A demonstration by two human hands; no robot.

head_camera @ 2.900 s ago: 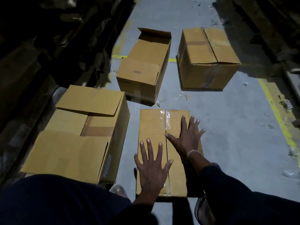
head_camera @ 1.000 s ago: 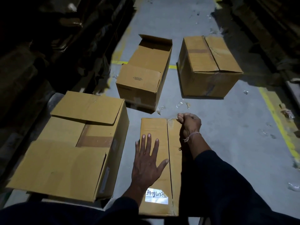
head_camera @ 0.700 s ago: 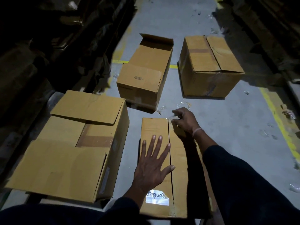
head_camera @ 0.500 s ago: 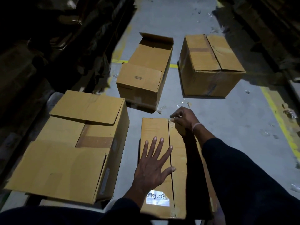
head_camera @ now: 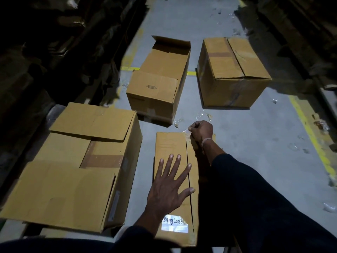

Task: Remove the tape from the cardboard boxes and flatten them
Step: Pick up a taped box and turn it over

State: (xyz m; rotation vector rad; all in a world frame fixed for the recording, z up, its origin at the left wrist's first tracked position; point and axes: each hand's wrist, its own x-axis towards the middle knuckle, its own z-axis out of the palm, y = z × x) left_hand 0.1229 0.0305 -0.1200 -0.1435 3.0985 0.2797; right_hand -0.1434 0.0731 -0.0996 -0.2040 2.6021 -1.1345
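A narrow cardboard box [head_camera: 170, 145] stands on the floor right in front of me, its two top flaps meeting along a centre seam. My left hand [head_camera: 168, 187] presses flat on the left flap with fingers spread. At the box's far edge my right hand [head_camera: 199, 131] pinches a strip of clear tape [head_camera: 185, 130] at the end of the seam. A white label with handwriting [head_camera: 174, 225] sits near the box's close end.
A large box with loose flaps and brown tape [head_camera: 73, 165] sits at my left. An open box [head_camera: 160, 83] and a closed box [head_camera: 231, 72] stand farther ahead. Tape scraps [head_camera: 202, 115] litter the grey floor. Dark racks line both sides; yellow floor lines [head_camera: 310, 132] run at right.
The clear tape that ran along the seam is off the box top. My right hand moved from flat on the box to its far edge and now pinches tape there.
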